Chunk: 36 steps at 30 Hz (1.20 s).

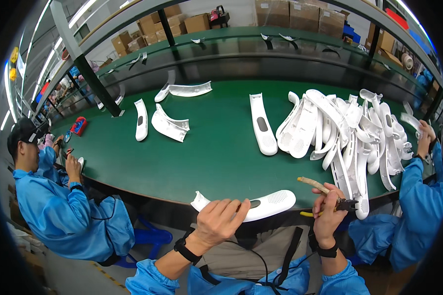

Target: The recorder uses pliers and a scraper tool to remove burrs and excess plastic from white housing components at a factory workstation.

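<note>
- head view: the left hand (220,219) is closed around a long curved white plastic shell with a dark oval opening and a perforated end (261,205), fingers wrapped over its middle; the shell lies crosswise at the near edge of the green work table (206,152), just in front of the person's lap.
- the right hand (328,212) is clenched on a pair of side cutters with worn yellowish handles (325,196), held just right of the shell's perforated end, not touching it; the dark cutter head points right.
- a loose heap of similar white plastic shells (349,130) covers the table's right side, piled on one another, with no bin or tray around them.
- one white shell (262,124) lies alone just left of the heap; a few more white pieces (167,123) sit well apart toward the left and far edge.
- brown cardboard boxes (300,14) stand behind the upper green shelf (231,37); what they hold cannot be seen.
- a co-worker in a blue coat (64,206) sits at the left, another's blue sleeve (418,196) at the right.
</note>
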{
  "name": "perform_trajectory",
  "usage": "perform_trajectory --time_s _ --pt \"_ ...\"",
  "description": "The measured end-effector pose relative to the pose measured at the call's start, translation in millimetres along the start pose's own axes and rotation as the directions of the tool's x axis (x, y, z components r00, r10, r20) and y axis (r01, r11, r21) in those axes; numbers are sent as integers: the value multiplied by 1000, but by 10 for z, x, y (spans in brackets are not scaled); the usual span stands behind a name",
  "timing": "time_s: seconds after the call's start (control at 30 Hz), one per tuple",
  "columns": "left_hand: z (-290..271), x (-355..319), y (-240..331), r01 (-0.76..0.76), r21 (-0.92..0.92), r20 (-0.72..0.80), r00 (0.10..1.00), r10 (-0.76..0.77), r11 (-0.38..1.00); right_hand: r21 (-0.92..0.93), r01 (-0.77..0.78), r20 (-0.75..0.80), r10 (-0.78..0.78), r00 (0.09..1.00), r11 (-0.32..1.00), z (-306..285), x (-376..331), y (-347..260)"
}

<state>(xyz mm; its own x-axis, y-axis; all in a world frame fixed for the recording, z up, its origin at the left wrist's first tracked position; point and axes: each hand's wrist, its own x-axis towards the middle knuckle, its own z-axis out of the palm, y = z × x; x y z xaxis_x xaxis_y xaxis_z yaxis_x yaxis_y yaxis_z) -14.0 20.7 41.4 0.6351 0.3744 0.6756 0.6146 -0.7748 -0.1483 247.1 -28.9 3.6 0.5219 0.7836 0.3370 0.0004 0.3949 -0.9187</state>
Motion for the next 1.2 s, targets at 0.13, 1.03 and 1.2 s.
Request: perform_trajectory --time_s 0.13,1.03,1.2 --pt "41 174 -171 -3 17 39 999 2 1000 177 -195 -59 208 976 965 20 152 138" --pt "1728 1469 -4116 427 577 499 491 -714 696 -282 -83 176 137 975 956 -48 118 151" --pt "1803 1261 -4298 656 565 463 250 -850 501 -302 -52 177 110 978 952 1 139 124"
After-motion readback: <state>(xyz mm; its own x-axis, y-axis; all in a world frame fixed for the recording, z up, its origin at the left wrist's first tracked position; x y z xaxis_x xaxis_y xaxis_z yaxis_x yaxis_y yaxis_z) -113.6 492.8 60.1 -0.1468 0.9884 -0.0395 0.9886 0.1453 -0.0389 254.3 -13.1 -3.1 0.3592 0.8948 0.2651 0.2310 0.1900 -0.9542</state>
